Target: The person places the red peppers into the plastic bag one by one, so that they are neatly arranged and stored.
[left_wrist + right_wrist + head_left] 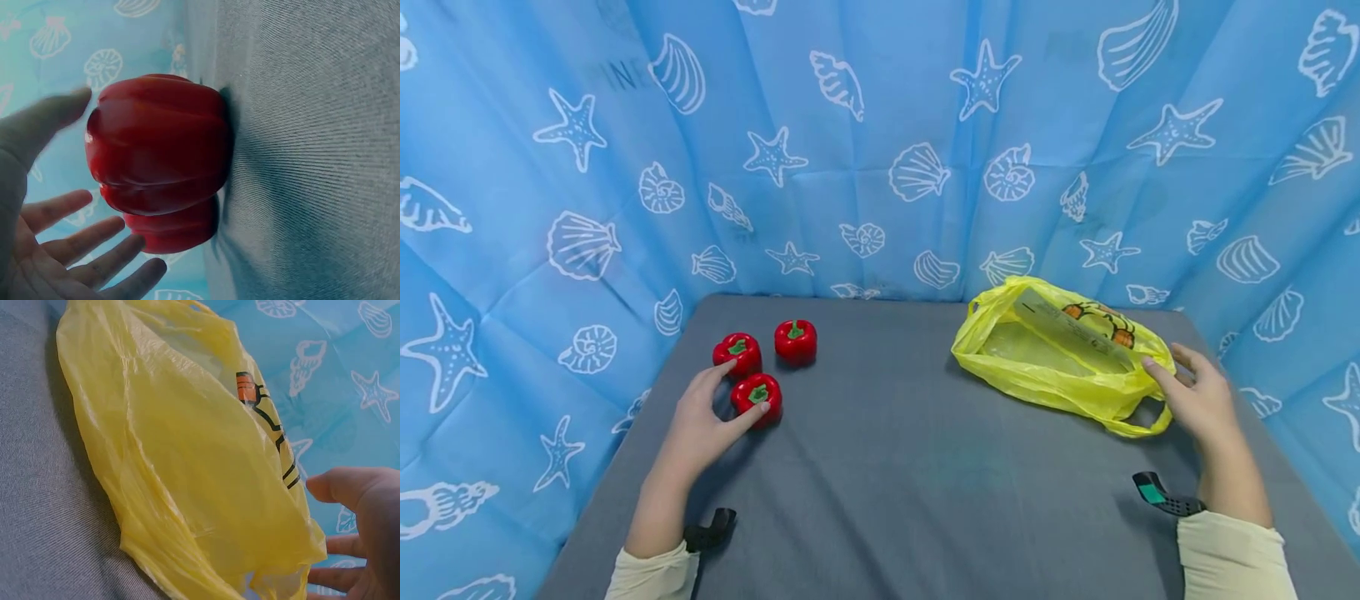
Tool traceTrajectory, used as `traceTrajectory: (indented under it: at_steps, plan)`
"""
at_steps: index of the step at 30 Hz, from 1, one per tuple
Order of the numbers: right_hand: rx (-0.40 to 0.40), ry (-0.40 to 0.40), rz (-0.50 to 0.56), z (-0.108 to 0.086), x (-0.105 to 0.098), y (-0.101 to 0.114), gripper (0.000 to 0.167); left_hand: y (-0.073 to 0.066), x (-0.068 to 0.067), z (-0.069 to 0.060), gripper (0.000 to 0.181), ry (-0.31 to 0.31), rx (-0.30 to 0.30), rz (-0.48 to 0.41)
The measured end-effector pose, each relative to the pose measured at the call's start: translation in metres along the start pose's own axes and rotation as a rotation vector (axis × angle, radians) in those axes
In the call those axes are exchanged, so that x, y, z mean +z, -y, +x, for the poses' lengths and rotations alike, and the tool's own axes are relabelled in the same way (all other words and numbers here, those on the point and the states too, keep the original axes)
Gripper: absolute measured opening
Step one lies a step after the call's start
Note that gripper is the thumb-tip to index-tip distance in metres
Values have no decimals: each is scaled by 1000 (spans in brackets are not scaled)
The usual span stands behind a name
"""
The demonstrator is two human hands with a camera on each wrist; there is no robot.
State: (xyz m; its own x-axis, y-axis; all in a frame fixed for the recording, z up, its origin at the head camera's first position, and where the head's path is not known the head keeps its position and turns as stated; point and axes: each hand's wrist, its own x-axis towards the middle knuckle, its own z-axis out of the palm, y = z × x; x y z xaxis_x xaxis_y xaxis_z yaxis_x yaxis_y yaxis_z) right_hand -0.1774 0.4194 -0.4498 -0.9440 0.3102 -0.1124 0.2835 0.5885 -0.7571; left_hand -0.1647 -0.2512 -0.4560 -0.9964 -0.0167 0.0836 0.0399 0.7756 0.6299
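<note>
Three red bell peppers with green stems sit at the left of the table: a front pepper (767, 408), a pepper behind it (747, 357) and a third pepper (796, 343) to their right. My left hand (703, 421) is spread beside the front two, its thumb by the front one. In the left wrist view the fingers (94, 247) look straight and grip nothing. A yellow plastic bag (1052, 383) lies on its side at the right, mouth gaping. My right hand (1206, 400) is at its right end, with fingers extended; whether they touch the bag, I cannot tell.
Grey cloth covers the table (880, 467). A blue curtain (865, 125) with white shells and starfish hangs behind the table and along both sides. Dark bands sit on both wrists, beside pale sleeves. The bag's loop handle (1150, 425) hangs toward the front.
</note>
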Motion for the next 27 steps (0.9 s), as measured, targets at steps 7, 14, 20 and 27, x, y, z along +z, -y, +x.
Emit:
traceTrajectory:
  at_steps: [7, 14, 20, 27]
  plan:
    - [-8, 24, 16, 2, 4, -1, 90, 5, 4, 0, 101, 14, -29, -8]
    - [8, 32, 28, 3, 5, -6, 90, 6, 10, 1, 96, 31, -7, -35]
    - [14, 40, 56, 4, 7, -8, 92, 8, 10, 2, 97, 65, -30, -54]
    - [41, 29, 75, 4, 7, -7, 93, 10, 10, 3, 89, 73, -30, -89]
